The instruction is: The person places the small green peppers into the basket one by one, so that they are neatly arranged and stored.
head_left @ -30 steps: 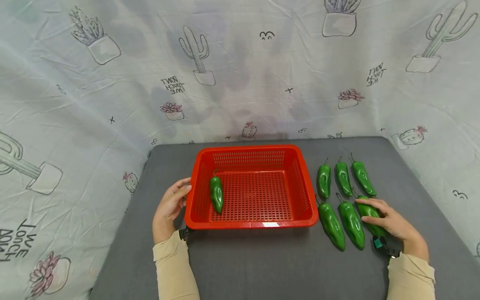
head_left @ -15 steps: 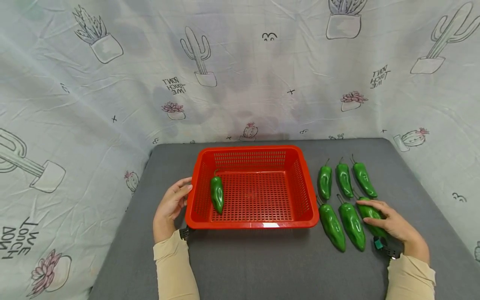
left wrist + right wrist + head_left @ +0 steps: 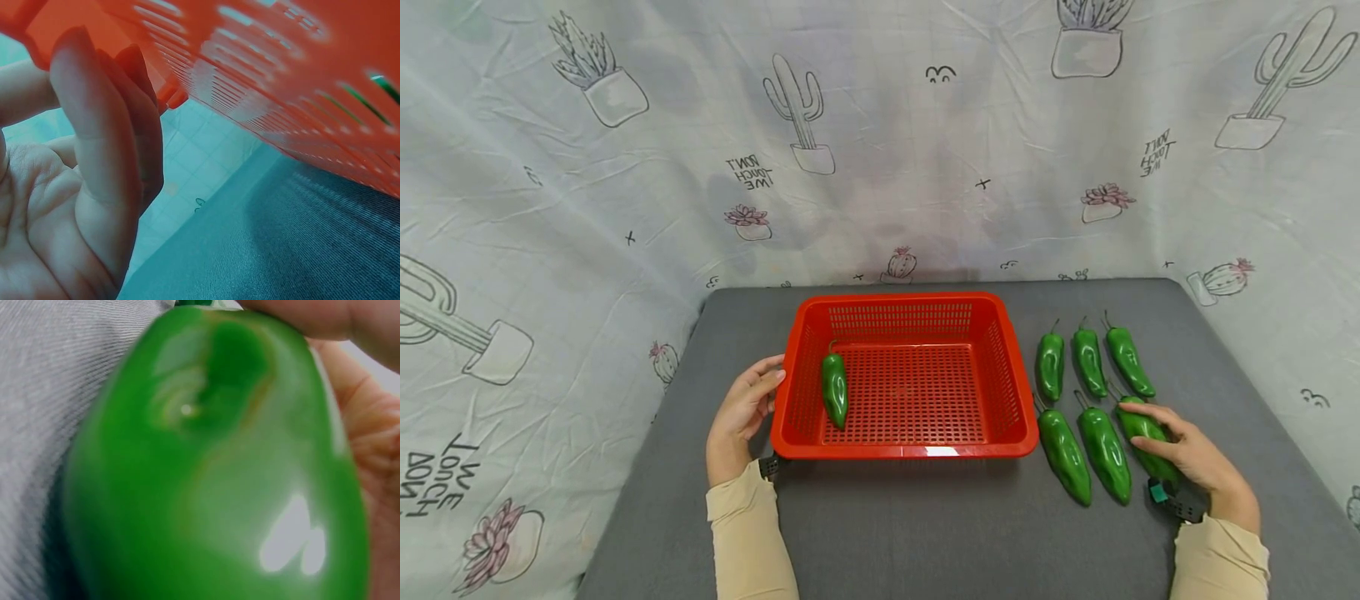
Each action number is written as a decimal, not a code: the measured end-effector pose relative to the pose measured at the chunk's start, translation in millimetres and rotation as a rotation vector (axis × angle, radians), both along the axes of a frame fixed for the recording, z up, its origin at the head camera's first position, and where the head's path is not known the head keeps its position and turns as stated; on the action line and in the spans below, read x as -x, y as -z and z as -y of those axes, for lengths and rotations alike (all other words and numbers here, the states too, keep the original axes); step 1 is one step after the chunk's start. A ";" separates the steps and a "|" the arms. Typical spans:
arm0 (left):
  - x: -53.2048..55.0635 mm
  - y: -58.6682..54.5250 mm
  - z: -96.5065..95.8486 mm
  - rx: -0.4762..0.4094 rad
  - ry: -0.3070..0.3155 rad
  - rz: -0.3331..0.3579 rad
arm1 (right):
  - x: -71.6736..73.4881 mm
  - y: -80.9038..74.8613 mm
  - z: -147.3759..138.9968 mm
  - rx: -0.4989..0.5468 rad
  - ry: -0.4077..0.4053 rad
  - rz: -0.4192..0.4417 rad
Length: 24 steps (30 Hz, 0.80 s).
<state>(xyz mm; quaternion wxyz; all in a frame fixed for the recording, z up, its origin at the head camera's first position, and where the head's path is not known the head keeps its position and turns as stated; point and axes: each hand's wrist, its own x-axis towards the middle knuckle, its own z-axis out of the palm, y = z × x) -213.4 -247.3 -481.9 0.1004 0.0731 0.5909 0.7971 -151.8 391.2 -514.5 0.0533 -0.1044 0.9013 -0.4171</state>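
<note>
On the left, my left hand (image 3: 743,408) holds the side rim of a red plastic basket (image 3: 910,451), its fingers hooked under the lip in the left wrist view. One green pepper (image 3: 834,390) lies inside the basket near its left wall. Over at the right, my right hand (image 3: 1201,457) grips another green pepper (image 3: 1140,427), thumb on one side and fingers on the other. That pepper's glossy blunt end (image 3: 219,487) fills much of the right wrist view, close to the grey cloth. The hand hides part of its far side.
Two green peppers (image 3: 1103,454) lie just left of the held one, close to the basket's right side. Behind them is a row of three peppers (image 3: 1049,367). A grey cloth-covered table (image 3: 925,533) bears everything, with a cactus-print curtain (image 3: 880,167) around it.
The right hand and its pepper have shifted very slightly to the right. The left hand, the basket and the other peppers stay as they were.
</note>
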 end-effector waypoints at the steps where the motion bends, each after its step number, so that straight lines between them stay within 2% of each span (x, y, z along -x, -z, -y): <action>1: 0.1 -0.2 -0.1 -0.002 0.001 0.000 | 0.0 0.0 -0.1 0.002 0.001 0.000; 7: 0.1 -0.9 -0.7 0.001 -0.013 0.011 | -0.8 -0.8 -0.5 0.015 0.016 0.043; 12: -0.4 -0.1 -0.7 0.027 -0.036 0.021 | -2.5 0.4 -0.1 0.059 0.021 0.068; 16: -0.6 -0.1 -0.4 0.024 -0.027 0.026 | -4.4 2.4 -0.3 0.104 0.024 0.072; 24: -0.1 -0.4 -0.4 0.021 -0.024 0.025 | -4.7 5.6 -0.8 0.207 0.002 0.004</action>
